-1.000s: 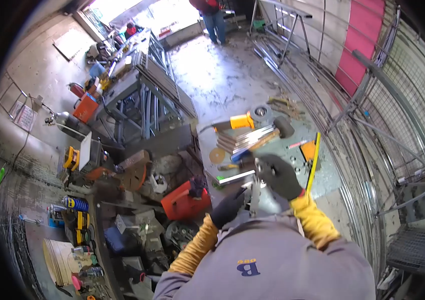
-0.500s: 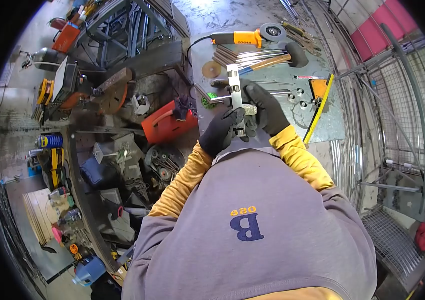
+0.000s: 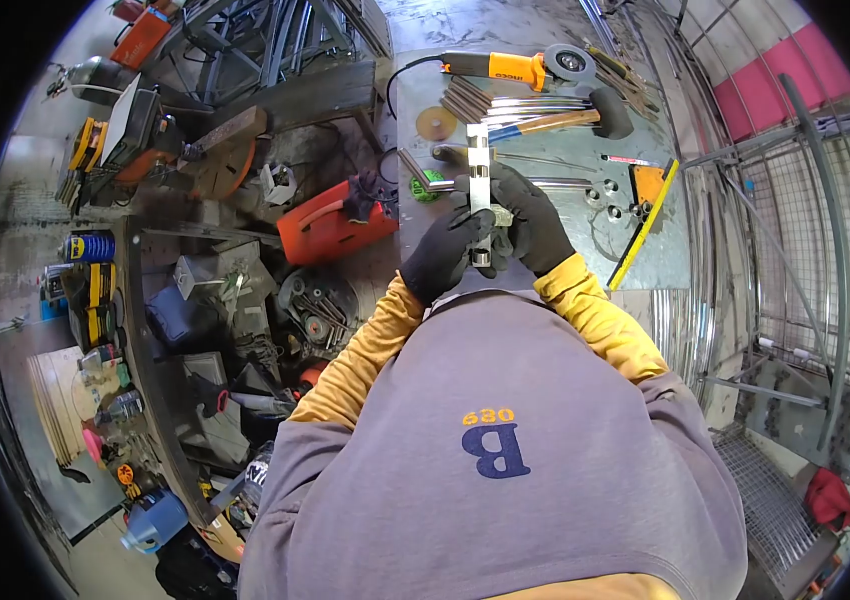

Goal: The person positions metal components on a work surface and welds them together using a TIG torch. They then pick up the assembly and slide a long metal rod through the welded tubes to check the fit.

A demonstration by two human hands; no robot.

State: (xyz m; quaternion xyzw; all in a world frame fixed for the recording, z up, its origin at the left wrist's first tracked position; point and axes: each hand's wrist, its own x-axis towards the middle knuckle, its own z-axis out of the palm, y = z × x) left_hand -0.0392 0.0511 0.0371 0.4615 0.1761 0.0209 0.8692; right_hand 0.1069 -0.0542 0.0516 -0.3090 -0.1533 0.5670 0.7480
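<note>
A short silver metal bar (image 3: 480,185) with dark cut-outs along it stands out lengthwise in front of my chest. My left hand (image 3: 442,250), in a black glove, is closed around its lower part. From the other side my right hand (image 3: 535,220), also gloved in black, curls against the bar. Its fingers press a small pale, crumpled wad (image 3: 502,216) to the bar's side; I cannot tell what the wad is. Beyond the hands, a wooden-handled hammer (image 3: 555,122) with a black head and several metal rods (image 3: 545,104) lie on the metal table (image 3: 575,235).
An orange angle grinder (image 3: 505,66) lies at the table's far side, its cord trailing left. Several metal rings (image 3: 613,187) and a yellow-edged square (image 3: 650,215) are on the right. A red case (image 3: 330,225) sits to the left, near a cluttered shelf (image 3: 150,370).
The head view has shifted slightly, and the table appears further right. The bar now stands a little straighter, and my right-hand fingers have closed in nearer to it.
</note>
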